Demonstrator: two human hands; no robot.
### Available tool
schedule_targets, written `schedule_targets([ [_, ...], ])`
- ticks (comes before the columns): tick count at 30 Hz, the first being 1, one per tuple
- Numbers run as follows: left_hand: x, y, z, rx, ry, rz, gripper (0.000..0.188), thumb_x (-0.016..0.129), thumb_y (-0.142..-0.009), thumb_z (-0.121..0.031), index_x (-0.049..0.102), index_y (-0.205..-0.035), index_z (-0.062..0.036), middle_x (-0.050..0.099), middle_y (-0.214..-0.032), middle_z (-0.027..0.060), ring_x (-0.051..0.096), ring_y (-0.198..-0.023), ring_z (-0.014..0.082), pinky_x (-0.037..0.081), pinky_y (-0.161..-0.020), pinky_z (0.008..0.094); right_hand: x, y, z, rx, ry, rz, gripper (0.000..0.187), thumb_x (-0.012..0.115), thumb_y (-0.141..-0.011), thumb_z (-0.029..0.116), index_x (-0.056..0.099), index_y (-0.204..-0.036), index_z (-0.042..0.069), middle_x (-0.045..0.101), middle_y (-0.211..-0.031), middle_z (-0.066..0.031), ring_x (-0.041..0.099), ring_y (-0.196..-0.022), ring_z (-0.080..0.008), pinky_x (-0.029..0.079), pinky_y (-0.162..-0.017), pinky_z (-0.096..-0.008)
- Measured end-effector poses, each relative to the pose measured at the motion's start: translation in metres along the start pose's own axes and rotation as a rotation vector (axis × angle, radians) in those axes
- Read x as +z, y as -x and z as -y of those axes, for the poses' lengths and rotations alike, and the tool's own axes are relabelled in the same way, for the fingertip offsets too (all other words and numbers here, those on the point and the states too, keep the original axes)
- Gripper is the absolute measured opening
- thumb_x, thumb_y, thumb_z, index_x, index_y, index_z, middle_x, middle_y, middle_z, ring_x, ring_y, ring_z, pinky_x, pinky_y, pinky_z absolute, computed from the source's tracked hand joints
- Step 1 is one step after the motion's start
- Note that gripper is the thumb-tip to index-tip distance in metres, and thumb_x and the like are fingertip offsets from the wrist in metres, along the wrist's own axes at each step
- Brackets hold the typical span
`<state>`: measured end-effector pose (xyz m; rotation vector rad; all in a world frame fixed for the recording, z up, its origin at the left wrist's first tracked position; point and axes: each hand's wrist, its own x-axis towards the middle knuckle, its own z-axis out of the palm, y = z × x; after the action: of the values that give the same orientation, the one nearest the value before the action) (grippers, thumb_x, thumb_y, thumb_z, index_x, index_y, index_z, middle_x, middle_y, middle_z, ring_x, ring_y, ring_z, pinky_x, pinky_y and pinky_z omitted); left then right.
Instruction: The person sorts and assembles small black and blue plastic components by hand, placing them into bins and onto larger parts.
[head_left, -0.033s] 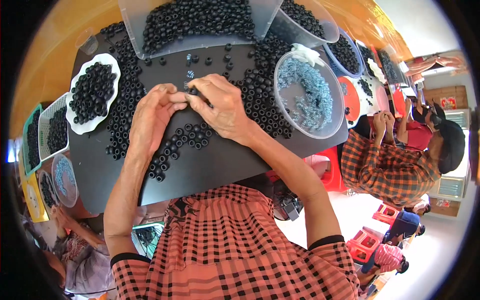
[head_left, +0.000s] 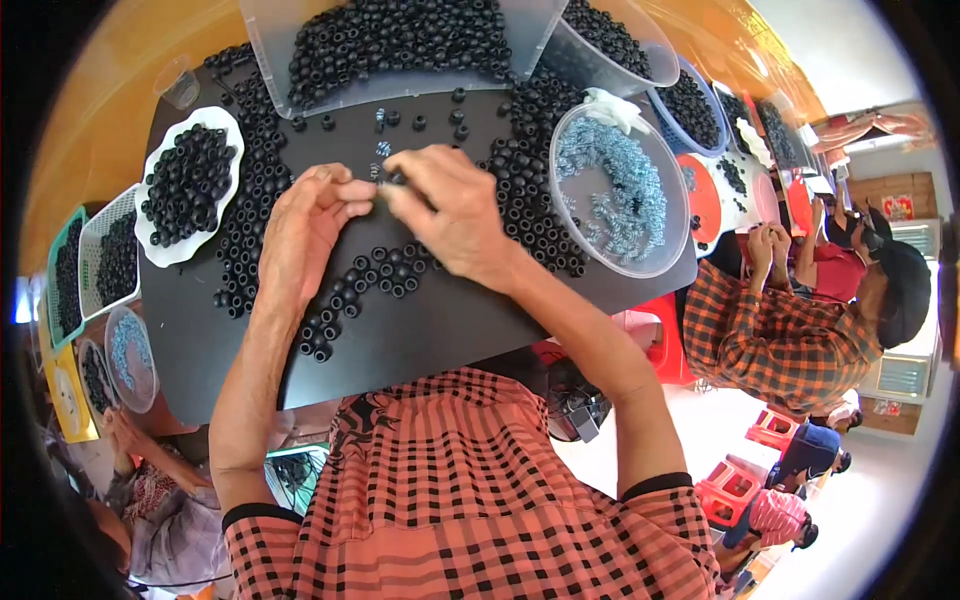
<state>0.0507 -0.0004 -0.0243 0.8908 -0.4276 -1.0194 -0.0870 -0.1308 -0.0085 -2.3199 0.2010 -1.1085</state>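
My left hand (head_left: 308, 225) is closed, its thumb and fingertips pinching something too small to make out above the dark table (head_left: 420, 340). Close against it, my right hand (head_left: 450, 215) is blurred by motion. A small black hollow round piece (head_left: 397, 178) shows between its thumb and fingers. Just beyond the fingertips lie a few small bluish coil springs (head_left: 383, 149). Loose black round pieces (head_left: 352, 284) with holes lie in a cluster between my forearms. To the right, a clear round tub (head_left: 607, 190) holds many pale blue springs.
A large clear bin (head_left: 270, 60) full of black pieces stands at the back. A white scalloped plate (head_left: 152, 245) of them sits at left. Piles of black pieces flank my hands. Co-workers sit at the right, one in an orange checked shirt (head_left: 770, 330), and at lower left.
My right hand has shifted slightly to the right and its fingers have lifted a little from the left fingertips. My left hand stays nearly still.
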Motion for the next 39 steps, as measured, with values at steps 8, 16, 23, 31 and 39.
schedule_targets([
  [8,-0.014,-0.009,-0.023,0.155,-0.063,-0.057,0.027,0.041,-0.097,-0.018,0.054,-0.107,0.0040,0.065,-0.094,0.0161,0.062,-0.094,0.0222,0.048,-0.089,0.0344,-0.142,-0.085,-0.085,0.115,0.372,-0.308,0.020,0.070,-0.078,0.017,0.069,-0.093,0.003,0.062,-0.065,-0.0089,0.058,-0.060,-0.0176,0.047,-0.059,-0.0305],
  [16,-0.016,-0.009,-0.028,0.154,-0.064,-0.118,0.029,0.043,-0.097,-0.020,0.054,-0.107,0.0043,0.065,-0.094,0.0155,0.062,-0.093,0.0212,0.048,-0.089,0.0341,-0.102,-0.083,-0.084,-0.154,0.490,-0.140,0.017,0.067,-0.078,0.021,0.069,-0.086,0.006,0.067,-0.085,-0.0120,0.063,-0.080,-0.0279,0.048,-0.074,-0.0395],
  [23,-0.015,-0.009,-0.026,0.142,-0.059,-0.115,0.027,0.044,-0.096,-0.018,0.054,-0.107,0.0042,0.065,-0.092,0.0155,0.062,-0.092,0.0214,0.048,-0.089,0.0338,-0.018,-0.064,-0.069,0.028,0.157,0.264,0.019,0.064,-0.077,0.009,0.067,-0.094,0.001,0.065,-0.081,-0.0121,0.063,-0.070,-0.0222,0.052,-0.065,-0.0317],
  [31,-0.008,-0.005,-0.018,0.061,-0.067,-0.101,0.024,0.045,-0.096,-0.016,0.056,-0.105,0.0023,0.066,-0.090,0.0147,0.062,-0.088,0.0193,0.048,-0.086,0.0332,0.010,-0.057,-0.068,-0.065,0.456,0.411,0.023,0.067,-0.073,0.018,0.067,-0.091,0.003,0.065,-0.084,-0.0133,0.062,-0.077,-0.0319,0.049,-0.073,-0.0408],
  [39,-0.006,-0.003,-0.013,0.054,-0.091,-0.017,0.019,0.047,-0.095,-0.012,0.057,-0.104,0.0005,0.065,-0.090,0.0106,0.062,-0.089,0.0174,0.048,-0.086,0.0316,0.009,-0.055,-0.035,0.038,-0.055,0.255,0.020,0.069,-0.069,0.004,0.063,-0.088,0.001,0.064,-0.081,-0.0093,0.062,-0.071,-0.0204,0.050,-0.066,-0.0316],
])
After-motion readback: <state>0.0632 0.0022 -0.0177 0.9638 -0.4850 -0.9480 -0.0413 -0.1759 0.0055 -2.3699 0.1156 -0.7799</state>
